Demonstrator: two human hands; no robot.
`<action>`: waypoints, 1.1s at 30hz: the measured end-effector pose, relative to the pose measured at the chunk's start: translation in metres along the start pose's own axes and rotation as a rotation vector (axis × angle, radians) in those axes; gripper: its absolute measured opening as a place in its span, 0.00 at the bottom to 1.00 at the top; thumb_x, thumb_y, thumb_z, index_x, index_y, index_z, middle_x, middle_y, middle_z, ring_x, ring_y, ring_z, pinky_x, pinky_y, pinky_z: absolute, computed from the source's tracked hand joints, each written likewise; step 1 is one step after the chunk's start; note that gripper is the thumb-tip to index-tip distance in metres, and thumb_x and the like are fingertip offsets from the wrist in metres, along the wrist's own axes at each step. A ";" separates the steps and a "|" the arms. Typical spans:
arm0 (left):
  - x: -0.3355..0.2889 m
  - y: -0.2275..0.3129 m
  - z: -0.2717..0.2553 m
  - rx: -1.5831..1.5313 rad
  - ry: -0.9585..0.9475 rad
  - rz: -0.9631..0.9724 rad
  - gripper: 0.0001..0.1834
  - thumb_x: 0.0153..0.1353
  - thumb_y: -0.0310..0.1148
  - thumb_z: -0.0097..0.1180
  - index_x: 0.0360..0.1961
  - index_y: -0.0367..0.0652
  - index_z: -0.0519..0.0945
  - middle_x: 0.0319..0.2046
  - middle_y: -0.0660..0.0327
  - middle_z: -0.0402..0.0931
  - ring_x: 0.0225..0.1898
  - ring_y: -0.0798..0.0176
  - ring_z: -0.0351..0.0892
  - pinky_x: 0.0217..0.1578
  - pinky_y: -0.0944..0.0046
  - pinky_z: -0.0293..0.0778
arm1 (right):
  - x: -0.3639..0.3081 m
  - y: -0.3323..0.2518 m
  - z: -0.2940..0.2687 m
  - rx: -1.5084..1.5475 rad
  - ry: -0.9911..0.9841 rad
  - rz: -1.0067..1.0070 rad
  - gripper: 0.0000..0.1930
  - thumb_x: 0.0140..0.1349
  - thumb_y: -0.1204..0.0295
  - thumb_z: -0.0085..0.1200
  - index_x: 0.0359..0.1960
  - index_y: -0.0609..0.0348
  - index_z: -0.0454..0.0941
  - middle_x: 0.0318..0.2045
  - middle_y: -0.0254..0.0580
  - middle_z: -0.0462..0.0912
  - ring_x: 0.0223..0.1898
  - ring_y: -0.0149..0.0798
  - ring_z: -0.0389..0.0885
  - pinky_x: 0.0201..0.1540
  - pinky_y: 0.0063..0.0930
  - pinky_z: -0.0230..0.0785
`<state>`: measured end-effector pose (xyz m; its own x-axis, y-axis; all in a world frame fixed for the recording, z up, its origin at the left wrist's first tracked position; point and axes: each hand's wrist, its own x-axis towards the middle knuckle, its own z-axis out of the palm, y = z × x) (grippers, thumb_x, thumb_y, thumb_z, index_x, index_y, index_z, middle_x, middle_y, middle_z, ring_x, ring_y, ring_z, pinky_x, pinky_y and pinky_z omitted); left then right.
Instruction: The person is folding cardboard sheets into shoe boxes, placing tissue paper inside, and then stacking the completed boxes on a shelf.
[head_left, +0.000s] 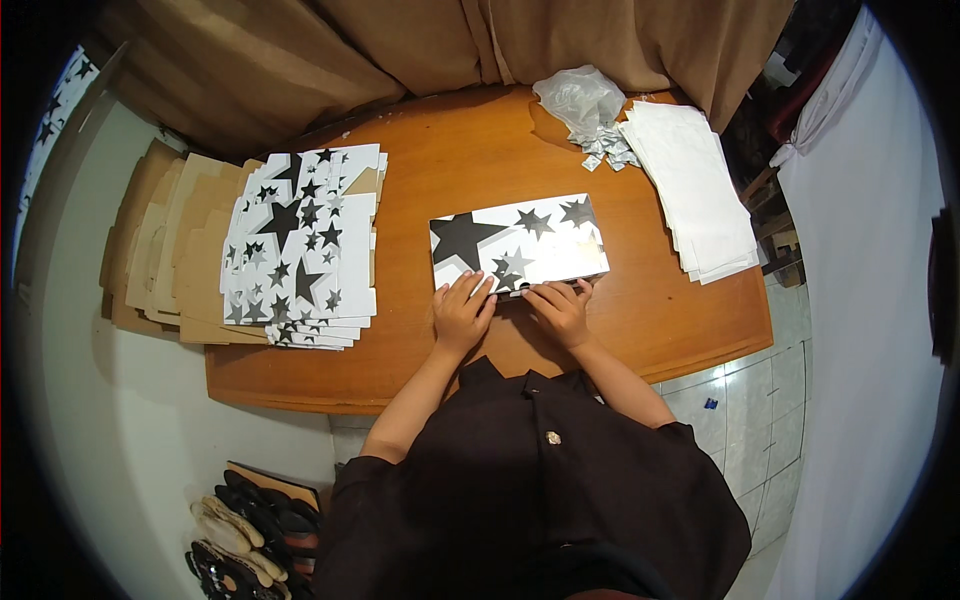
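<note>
The left hand and the right hand rest side by side, a little apart, on the near long edge of a white box printed with black and grey stars. Their fingers lie over the top by that edge, the left hand toward the left corner and the right hand toward the right one; the thumb side is partly hidden, so I cannot tell whether either hand grips the box or only presses on it. The box sits slightly tilted in plan on the brown wooden table, right in front of the person's dark shirt.

Well to the left lies a fanned stack of star-printed sheets, overlapping brown cardboard pieces at the table's left side. To the right, near the table's edge, is a stack of white sheets. Just beside its far end sits a clear plastic bag with crumpled silvery bits next to it. A brown curtain hangs behind the table, and shoes stand at the lower left
</note>
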<state>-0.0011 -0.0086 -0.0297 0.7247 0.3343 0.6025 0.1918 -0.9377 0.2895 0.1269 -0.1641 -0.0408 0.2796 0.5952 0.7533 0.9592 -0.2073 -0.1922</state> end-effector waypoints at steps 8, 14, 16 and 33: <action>0.003 0.000 0.000 0.000 0.004 -0.001 0.15 0.52 0.37 0.58 0.42 0.51 0.81 0.45 0.64 0.77 0.51 0.62 0.73 0.50 0.57 0.57 | 0.001 0.001 0.002 -0.007 0.002 0.018 0.13 0.49 0.73 0.56 0.38 0.42 0.80 0.34 0.22 0.75 0.41 0.25 0.74 0.53 0.42 0.44; 0.003 -0.003 0.003 0.013 0.008 0.002 0.16 0.52 0.38 0.59 0.43 0.53 0.81 0.45 0.66 0.77 0.51 0.64 0.73 0.50 0.58 0.56 | 0.008 0.001 0.000 0.024 -0.074 0.078 0.14 0.48 0.72 0.57 0.39 0.43 0.80 0.40 0.28 0.76 0.46 0.29 0.74 0.52 0.42 0.44; 0.003 -0.002 0.002 0.021 0.004 -0.002 0.16 0.51 0.38 0.59 0.43 0.53 0.81 0.45 0.66 0.77 0.51 0.64 0.73 0.50 0.58 0.57 | 0.012 -0.002 -0.001 0.056 -0.097 0.116 0.14 0.49 0.72 0.58 0.39 0.44 0.80 0.42 0.30 0.76 0.48 0.30 0.73 0.52 0.42 0.44; 0.010 -0.003 -0.005 -0.097 0.002 -0.035 0.13 0.50 0.38 0.60 0.38 0.51 0.81 0.42 0.66 0.78 0.49 0.63 0.74 0.49 0.57 0.57 | 0.021 0.006 -0.005 -0.095 -0.060 0.041 0.08 0.52 0.65 0.59 0.34 0.48 0.81 0.39 0.31 0.82 0.46 0.34 0.78 0.49 0.41 0.60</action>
<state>0.0028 -0.0022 -0.0207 0.7171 0.3668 0.5926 0.1516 -0.9120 0.3811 0.1381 -0.1567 -0.0233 0.3231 0.6297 0.7065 0.9395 -0.3034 -0.1592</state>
